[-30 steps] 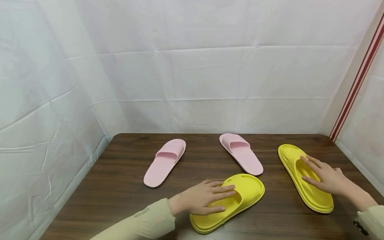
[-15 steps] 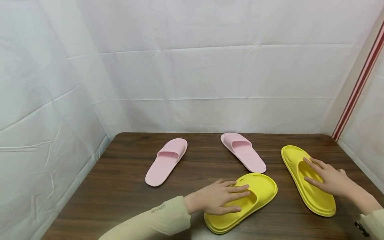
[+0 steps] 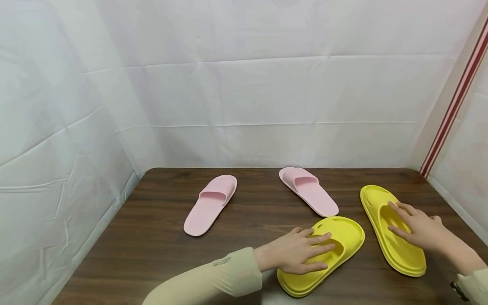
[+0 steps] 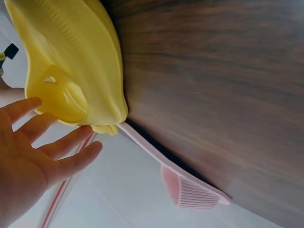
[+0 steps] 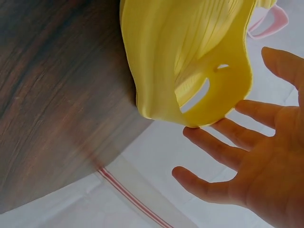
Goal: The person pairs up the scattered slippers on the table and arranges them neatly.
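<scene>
Lettering (image 3: 222, 261) blurs on sleeve (image 3: 217, 278) — left hand (image 3: 295, 255) touches yellow slipper (image 3: 346, 234).

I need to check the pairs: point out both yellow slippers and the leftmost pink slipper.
Left yellow slipper (image 3: 347, 235), head view: toe cover.
Right yellow slipper (image 3: 398, 251), head view: inner sole.
Leftmost pink slipper (image 3: 206, 210), head view: inner sole.
</scene>
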Demonstrator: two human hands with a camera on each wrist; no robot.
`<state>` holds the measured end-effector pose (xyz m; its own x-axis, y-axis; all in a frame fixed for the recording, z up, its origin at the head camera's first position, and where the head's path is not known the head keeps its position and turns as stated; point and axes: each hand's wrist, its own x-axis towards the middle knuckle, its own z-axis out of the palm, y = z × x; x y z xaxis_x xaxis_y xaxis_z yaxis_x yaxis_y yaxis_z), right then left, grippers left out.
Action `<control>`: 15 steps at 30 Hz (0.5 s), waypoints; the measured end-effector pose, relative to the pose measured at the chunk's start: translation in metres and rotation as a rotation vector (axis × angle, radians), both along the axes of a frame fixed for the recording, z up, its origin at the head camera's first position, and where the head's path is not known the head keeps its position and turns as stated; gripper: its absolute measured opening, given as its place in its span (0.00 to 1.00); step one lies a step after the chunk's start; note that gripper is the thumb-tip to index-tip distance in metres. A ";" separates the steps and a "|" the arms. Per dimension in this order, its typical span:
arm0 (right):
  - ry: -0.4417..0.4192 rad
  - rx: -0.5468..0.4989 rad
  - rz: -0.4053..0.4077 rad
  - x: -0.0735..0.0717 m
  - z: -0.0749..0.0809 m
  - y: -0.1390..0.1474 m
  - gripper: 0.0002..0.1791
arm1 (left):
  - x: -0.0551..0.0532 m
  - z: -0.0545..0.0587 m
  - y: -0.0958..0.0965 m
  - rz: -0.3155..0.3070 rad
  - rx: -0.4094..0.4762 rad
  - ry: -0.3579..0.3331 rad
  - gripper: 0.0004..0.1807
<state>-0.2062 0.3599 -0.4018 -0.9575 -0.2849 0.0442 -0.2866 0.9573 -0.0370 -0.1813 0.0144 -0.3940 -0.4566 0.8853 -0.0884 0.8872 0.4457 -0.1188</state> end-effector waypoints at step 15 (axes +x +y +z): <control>-0.052 -0.011 -0.058 0.006 0.004 0.006 0.39 | -0.006 0.009 0.025 0.067 -0.050 -0.087 0.29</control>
<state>-0.1999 0.3656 -0.3977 -0.9734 -0.2291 -0.0035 -0.2285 0.9716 -0.0613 -0.1870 0.0392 -0.3852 -0.5028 0.8467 -0.1740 0.8638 0.4994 -0.0661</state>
